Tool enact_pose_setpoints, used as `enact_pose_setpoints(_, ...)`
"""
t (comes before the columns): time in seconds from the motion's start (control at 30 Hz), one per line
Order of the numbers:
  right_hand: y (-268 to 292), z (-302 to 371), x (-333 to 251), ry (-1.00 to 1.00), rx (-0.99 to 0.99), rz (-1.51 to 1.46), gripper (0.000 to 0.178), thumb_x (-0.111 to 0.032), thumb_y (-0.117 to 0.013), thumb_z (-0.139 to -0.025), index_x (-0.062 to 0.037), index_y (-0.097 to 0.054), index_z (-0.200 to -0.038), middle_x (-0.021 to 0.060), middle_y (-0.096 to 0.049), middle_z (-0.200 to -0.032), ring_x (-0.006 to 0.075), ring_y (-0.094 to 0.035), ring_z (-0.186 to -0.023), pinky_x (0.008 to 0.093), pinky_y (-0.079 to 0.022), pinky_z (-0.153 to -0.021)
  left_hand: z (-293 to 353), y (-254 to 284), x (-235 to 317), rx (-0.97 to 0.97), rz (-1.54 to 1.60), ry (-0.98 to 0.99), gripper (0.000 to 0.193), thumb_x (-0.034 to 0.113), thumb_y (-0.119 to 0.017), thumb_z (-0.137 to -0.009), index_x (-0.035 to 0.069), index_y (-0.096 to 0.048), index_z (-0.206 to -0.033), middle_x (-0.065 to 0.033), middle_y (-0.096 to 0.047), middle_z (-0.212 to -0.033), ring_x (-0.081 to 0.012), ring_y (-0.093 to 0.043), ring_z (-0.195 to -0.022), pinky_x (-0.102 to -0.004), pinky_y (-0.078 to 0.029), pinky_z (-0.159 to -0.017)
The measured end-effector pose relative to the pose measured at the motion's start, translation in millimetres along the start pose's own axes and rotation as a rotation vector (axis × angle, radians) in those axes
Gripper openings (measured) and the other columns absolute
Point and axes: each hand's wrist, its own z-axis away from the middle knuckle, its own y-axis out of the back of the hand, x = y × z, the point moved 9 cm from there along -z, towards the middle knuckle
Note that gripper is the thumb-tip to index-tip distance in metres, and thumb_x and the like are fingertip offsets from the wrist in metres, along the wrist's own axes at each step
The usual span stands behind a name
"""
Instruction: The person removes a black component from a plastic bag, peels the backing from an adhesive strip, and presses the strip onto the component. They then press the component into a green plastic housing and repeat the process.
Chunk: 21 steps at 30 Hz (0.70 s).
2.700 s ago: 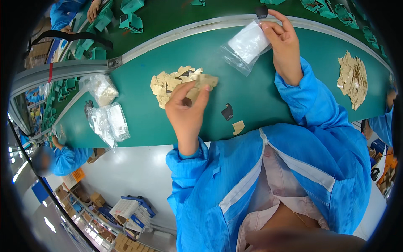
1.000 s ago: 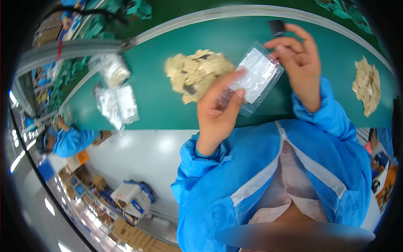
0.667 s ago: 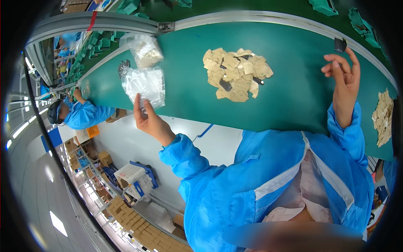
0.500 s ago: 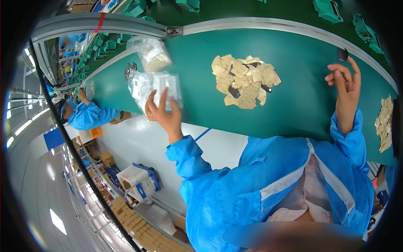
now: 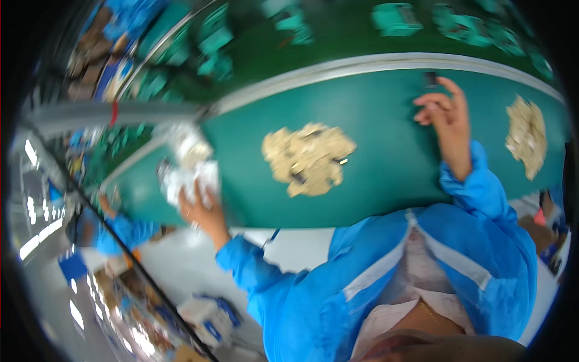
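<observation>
much room on tabletop [image 5: 392, 163] between beige heaps [image 5: 312, 154], right grip [image 5: 449, 117] holding black piece [image 5: 430, 79] near rail [image 5: 362, 64], left grip [image 5: 202, 213] spread over bags [image 5: 208, 174]

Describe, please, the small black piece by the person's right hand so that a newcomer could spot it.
Over the long green work surface, look right of the central pile of flat beige scraps to the person's right hand. The small black piece sits at its index fingertip; unlike the dark pieces among the scraps, it is apart from any pile.
</observation>
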Motion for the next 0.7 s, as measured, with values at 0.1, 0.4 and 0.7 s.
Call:
enact_pose_setpoints(0.1,9,-2,-4,-0.018,-0.01,-0.148,0.046,-0.007,-0.059,-0.096,-0.0075,-0.041,-0.138,0.0031,-0.055,-0.099,0.0116,-0.058,-0.089,0.0238,-0.048,-0.074,-16,49,36,0.024,-0.037,-0.058,0.035,0.014,-0.067,-0.089,0.014,-0.067,-0.124,-0.0236,-0.05,-0.135,-0.0415,-0.053,-0.119,-0.048,-0.044,-0.097)
enact_pose_setpoints(0.4,101,-3,-40,0.135,0.208,-0.001,0.012,-0.008,-0.065,-0.092,-0.0025,-0.065,-0.103,0.0035,-0.05,-0.108,0.0097,-0.054,-0.096,0.0237,-0.046,-0.082,19,133,301,-0.658,1.973,-0.131,0.037,0.006,-0.067,-0.081,-0.006,-0.065,-0.117,-0.0197,-0.065,-0.108,-0.0309,-0.063,-0.104,-0.0387,-0.049,-0.094)
enact_pose_setpoints(0.7,46,-84,-64,0.435,-0.038,0.215,0.039,-0.007,-0.068,-0.086,-0.0086,-0.056,-0.123,0.0053,-0.061,-0.103,0.0189,-0.06,-0.103,0.0333,-0.045,-0.09,50,52,483,-0.865,1.779,0.03,0.028,0.002,-0.059,-0.095,0.001,-0.061,-0.123,-0.0033,-0.062,-0.097,-0.0106,-0.059,-0.091,-0.0242,-0.046,-0.084)
